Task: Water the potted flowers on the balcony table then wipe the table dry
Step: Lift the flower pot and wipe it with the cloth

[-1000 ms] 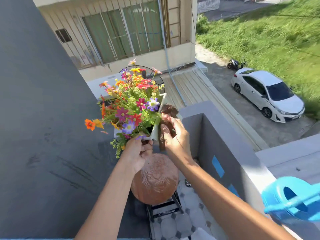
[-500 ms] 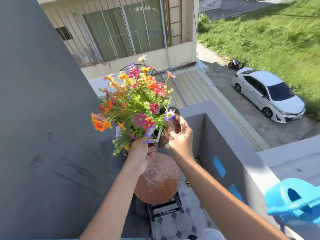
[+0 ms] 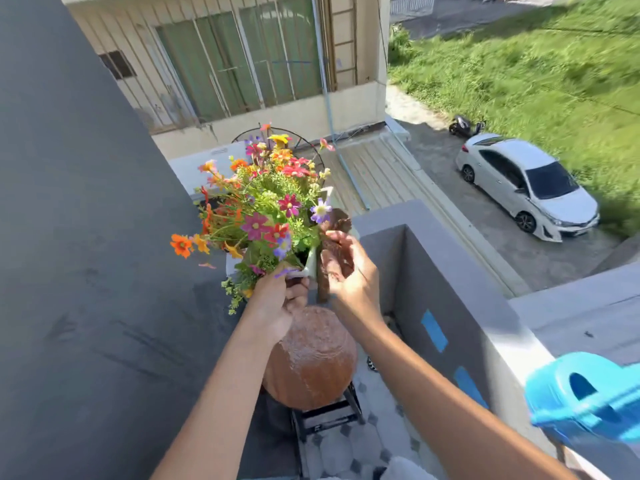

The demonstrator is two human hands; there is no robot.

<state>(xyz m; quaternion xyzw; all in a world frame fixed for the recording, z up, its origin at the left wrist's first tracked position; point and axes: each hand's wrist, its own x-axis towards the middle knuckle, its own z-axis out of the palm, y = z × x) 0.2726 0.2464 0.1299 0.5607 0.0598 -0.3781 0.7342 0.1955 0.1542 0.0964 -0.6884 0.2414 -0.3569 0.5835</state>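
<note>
Partly hidden by blooms, the white pot [image 3: 310,263] is gripped by the left hand [image 3: 277,299].

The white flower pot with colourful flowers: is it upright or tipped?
Tipped: the white flower pot leans left, its flowers pointing sideways over the grey wall.

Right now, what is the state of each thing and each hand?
Flowers: in a white pot, lifted.
White pot: gripped at its rim.
Left hand: shut on the pot.
Right hand: holding a brown piece.
Brown piece: upright beside the pot.
Clay jar: wet, on a black stand.
Watering can: on the ledge, untouched.
</note>
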